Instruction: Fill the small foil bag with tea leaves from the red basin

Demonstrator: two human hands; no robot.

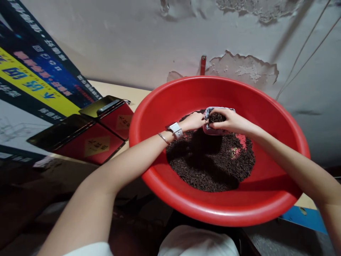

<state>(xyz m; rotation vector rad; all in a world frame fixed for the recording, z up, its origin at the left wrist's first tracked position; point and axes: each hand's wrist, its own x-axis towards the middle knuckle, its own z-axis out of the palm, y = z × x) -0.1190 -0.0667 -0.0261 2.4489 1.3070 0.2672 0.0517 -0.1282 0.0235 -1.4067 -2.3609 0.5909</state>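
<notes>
A heap of dark, dried tea-like leaves (197, 174) covers the bottom of a big red plastic basin (221, 213). Above the heap is a small printed plastic bag (211, 132) with its mouth facing up. My left hand (195, 121), with a white watch on its wrist, pinches the bag's left edge; its fingertips are partly hidden. Across the bag's mouth, my right hand (230, 119) curls thumb and fingers round a clump of the dark leaves (217, 117). Whether those fingers also touch the bag's rim I cannot tell.
Two red and black tins (97, 144) with gold labels lie left of the basin, their lids raised. Behind them leans a printed signboard (37, 74). A peeling wall (128, 39) rises behind the pale tabletop (119, 90). Cords hang at the upper right.
</notes>
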